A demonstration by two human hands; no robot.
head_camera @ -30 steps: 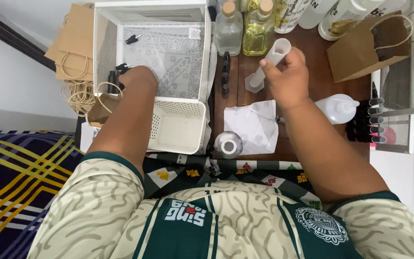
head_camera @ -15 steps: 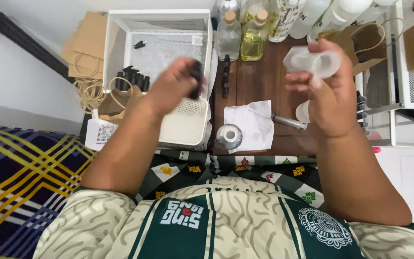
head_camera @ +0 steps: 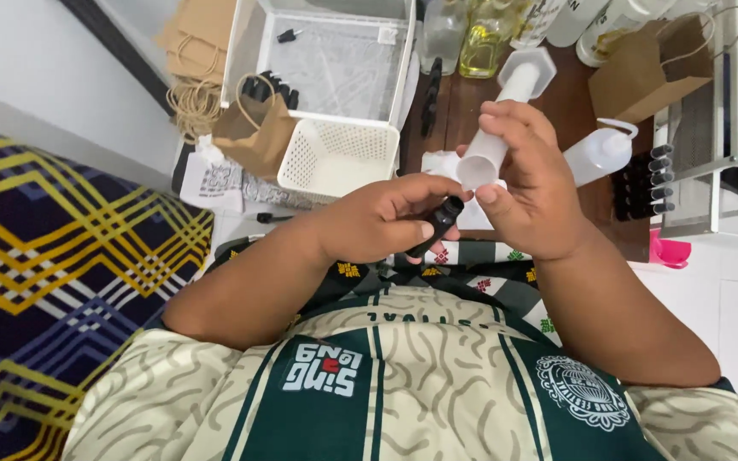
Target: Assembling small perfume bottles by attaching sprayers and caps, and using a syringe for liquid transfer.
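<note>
My left hand grips a small black bottle and holds it close in front of my chest, tilted with its open neck up toward the right. My right hand is wrapped around a translucent white measuring cylinder, tipped so that its open mouth sits right beside the black bottle's neck and its wide base points away from me. Both hands nearly touch each other above the near edge of the dark wooden table.
A white perforated basket and a larger white bin stand at the left of the table. Glass bottles of yellow liquid, a brown paper bag, a white squeeze bottle and a row of black-capped vials lie beyond my hands.
My left hand lifted a black bottle from beside the baskets and brought it toward my chest. My right hand carried the measuring cylinder down and tipped its mouth against the bottle.
</note>
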